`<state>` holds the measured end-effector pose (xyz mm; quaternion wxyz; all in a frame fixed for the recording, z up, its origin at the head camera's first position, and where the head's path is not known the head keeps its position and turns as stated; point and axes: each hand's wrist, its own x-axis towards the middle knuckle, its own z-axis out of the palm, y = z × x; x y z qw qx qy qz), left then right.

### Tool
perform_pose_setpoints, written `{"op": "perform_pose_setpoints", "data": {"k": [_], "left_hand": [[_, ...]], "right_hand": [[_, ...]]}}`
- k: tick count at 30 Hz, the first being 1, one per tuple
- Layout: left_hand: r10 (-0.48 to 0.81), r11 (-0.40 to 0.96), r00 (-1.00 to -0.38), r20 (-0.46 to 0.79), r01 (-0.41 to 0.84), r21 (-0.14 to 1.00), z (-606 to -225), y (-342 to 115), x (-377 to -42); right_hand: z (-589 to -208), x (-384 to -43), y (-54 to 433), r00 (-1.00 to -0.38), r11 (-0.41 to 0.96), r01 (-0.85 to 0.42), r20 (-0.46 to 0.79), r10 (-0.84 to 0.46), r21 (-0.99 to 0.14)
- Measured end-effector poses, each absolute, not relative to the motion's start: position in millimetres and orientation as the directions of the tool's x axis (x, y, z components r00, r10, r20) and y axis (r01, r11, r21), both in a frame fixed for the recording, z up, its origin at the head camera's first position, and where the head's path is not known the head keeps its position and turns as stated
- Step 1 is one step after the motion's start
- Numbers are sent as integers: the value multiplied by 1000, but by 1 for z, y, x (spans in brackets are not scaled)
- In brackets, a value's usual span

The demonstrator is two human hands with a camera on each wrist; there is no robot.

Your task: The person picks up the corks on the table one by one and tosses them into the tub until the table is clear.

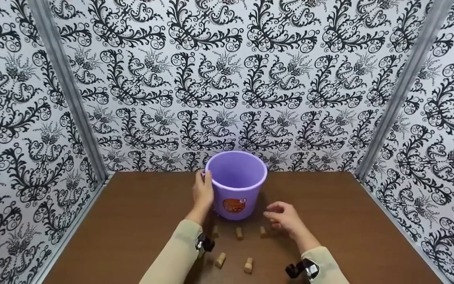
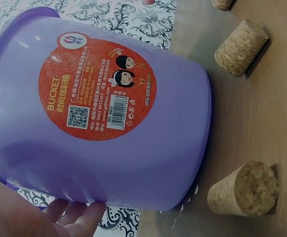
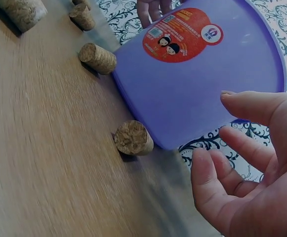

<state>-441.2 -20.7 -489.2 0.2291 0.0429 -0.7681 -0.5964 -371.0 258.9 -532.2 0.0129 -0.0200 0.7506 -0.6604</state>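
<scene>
A purple bucket [image 1: 237, 201] with a round orange label [image 2: 96, 89] stands upright on the brown table. At its left side my left hand [image 1: 203, 191] grips it, thumb by the rim and fingers around the outside. My right hand [image 1: 286, 217] hovers to the right of the bucket, fingers loosely bent and apart from the thumb, holding nothing. Just below that hand lies a cork [image 1: 263, 232]. Two more corks, the middle one [image 1: 239, 233] and the left one [image 1: 215, 231], lie in front of the bucket. The bucket's inside looks bare in the head view.
Nearer the front lie two other corks, one on the left [image 1: 220, 260] and one on the right [image 1: 248, 265]. A wooden-brown tabletop [image 1: 140, 221] spreads around them. Patterned walls [image 1: 227, 86] with grey corner posts enclose the back and sides.
</scene>
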Motion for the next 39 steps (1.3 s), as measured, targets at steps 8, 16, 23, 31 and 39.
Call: {"op": "perform_pose_setpoints", "data": {"k": [8, 16, 23, 31, 39], "left_hand": [[-330, 314, -886, 326, 222, 923, -491, -15, -446], [-346, 316, -873, 344, 237, 919, -491, -17, -446], [-337, 305, -882, 330, 229, 924, -490, -18, -446], [-340, 295, -875, 344, 248, 923, -488, -19, -444], [-370, 335, -847, 381, 261, 905, -532, -25, -481]], "right_hand": [[-538, -367, 259, -997, 146, 54, -62, -51, -988], [-540, -365, 252, -985, 178, 134, -151, -80, -975], [-540, -366, 249, -985, 257, 133, -156, -74, -957], [-542, -365, 241, -995, 374, 80, -96, -24, -924], [-548, -362, 234, -999, 506, 3, -22, -30, -862]]}}
